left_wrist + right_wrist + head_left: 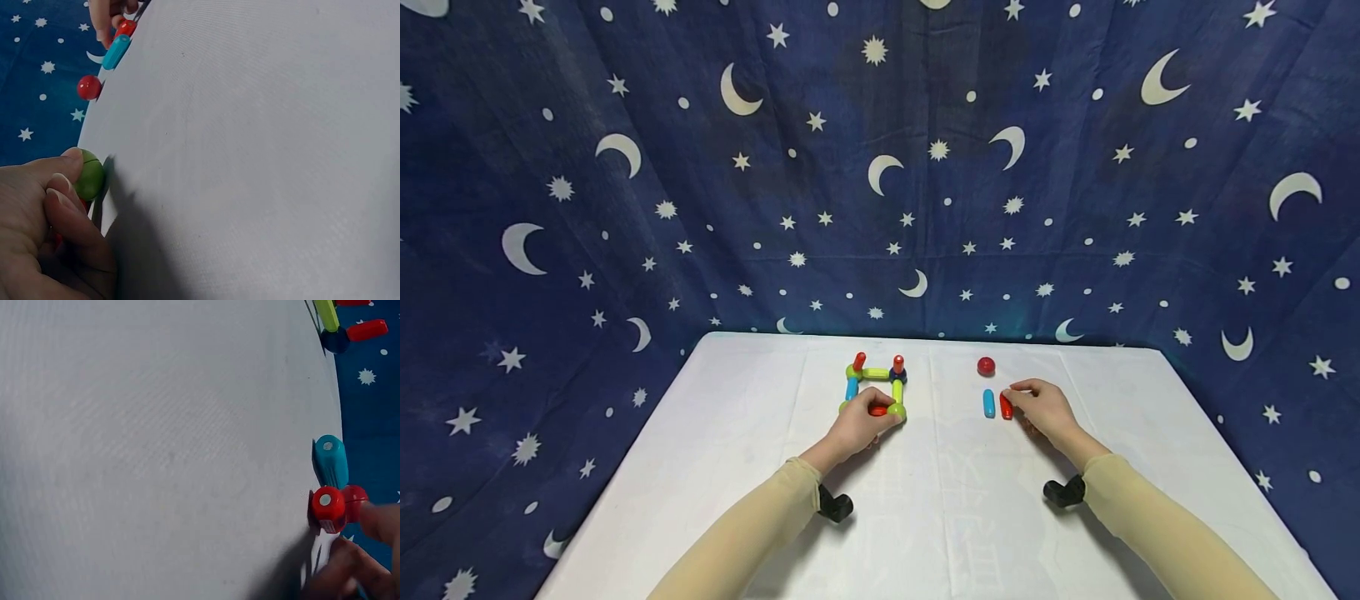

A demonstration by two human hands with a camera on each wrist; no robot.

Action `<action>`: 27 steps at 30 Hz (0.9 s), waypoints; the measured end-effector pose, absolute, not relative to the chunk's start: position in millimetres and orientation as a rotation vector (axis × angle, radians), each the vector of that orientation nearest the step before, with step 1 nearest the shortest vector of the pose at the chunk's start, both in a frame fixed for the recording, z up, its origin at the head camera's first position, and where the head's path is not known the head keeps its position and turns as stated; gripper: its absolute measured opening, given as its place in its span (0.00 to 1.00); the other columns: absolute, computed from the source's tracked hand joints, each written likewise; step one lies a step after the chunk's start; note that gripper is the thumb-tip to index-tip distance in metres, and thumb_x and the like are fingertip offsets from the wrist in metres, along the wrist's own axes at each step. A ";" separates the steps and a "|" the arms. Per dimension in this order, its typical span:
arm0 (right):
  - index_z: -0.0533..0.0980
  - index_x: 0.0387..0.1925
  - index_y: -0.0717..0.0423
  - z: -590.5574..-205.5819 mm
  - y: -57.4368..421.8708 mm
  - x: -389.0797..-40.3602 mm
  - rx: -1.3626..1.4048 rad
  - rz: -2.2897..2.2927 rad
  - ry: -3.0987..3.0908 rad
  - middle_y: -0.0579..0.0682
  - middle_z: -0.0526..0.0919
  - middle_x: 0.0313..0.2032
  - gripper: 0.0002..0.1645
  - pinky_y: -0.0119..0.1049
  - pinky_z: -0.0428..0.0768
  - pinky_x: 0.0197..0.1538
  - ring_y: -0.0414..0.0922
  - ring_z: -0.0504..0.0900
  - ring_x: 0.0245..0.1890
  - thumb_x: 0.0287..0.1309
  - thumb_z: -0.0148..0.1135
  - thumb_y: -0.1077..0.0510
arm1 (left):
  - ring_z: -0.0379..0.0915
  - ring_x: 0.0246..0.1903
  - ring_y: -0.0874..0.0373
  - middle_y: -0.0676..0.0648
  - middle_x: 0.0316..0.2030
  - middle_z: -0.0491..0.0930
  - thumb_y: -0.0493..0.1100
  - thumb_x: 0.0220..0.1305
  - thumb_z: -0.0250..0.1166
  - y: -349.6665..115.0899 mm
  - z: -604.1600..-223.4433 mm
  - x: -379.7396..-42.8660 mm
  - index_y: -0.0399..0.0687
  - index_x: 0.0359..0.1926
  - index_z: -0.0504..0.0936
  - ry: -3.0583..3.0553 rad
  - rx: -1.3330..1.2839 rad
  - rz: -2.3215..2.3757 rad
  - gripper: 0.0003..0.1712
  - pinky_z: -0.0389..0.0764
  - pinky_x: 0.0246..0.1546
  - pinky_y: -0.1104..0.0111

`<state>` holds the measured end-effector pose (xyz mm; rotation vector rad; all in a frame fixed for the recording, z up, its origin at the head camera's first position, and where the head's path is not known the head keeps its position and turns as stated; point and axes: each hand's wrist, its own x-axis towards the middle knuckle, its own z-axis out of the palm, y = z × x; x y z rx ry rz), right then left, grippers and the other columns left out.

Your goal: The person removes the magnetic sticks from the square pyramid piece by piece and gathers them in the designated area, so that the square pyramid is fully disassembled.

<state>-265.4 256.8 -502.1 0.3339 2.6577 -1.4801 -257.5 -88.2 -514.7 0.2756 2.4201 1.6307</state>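
My left hand [859, 423] grips the near side of a toy stick-and-ball frame, pinching around a green ball [897, 411] and a red stick [877, 411]. Yellow-green sticks [876, 373], a blue stick [852, 388] and a dark blue ball [335, 340] form its other parts. Two red sticks [898, 364] stand up from its far corners. The near left ball is mostly behind the hand. My right hand [1047, 408] has its fingertips at a loose red stick [328, 508], which lies on the table; its fingers are blurred in the right wrist view.
Just left of that red stick lies a loose blue stick [988, 403]. Farther back is a red ball [986, 367]. White cloth covers the table [917, 517], and a dark blue curtain [955, 233] with moons and stars hangs behind its far edge.
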 end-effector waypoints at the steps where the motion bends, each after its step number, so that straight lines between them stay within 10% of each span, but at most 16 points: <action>1: 0.76 0.61 0.63 -501.4 256.0 -266.5 0.340 -1.492 2.691 0.53 0.77 0.33 0.26 0.35 0.74 0.25 0.44 0.73 0.24 0.71 0.62 0.49 | 0.69 0.18 0.58 0.47 0.35 0.79 0.43 0.65 0.74 -88.8 -514.8 -257.6 0.47 0.50 0.80 2.425 0.280 1.623 0.16 0.75 0.19 0.68; 18: 0.79 0.61 0.53 -487.7 137.4 -265.3 -0.367 -1.461 2.692 0.51 0.81 0.49 0.26 0.37 0.78 0.35 0.45 0.78 0.33 0.62 0.72 0.54 | 0.75 0.31 0.62 0.56 0.37 0.80 0.53 0.62 0.75 -116.3 -509.2 -244.2 0.58 0.47 0.82 2.490 0.613 1.212 0.16 0.77 0.33 0.69; 27: 0.82 0.56 0.53 -497.4 111.2 -264.1 -0.189 -1.677 2.456 0.51 0.83 0.46 0.19 0.38 0.77 0.28 0.50 0.79 0.33 0.66 0.70 0.53 | 0.75 0.38 0.61 0.58 0.39 0.80 0.48 0.65 0.72 -141.6 -500.4 -240.4 0.58 0.48 0.82 2.614 0.641 1.100 0.12 0.76 0.40 0.67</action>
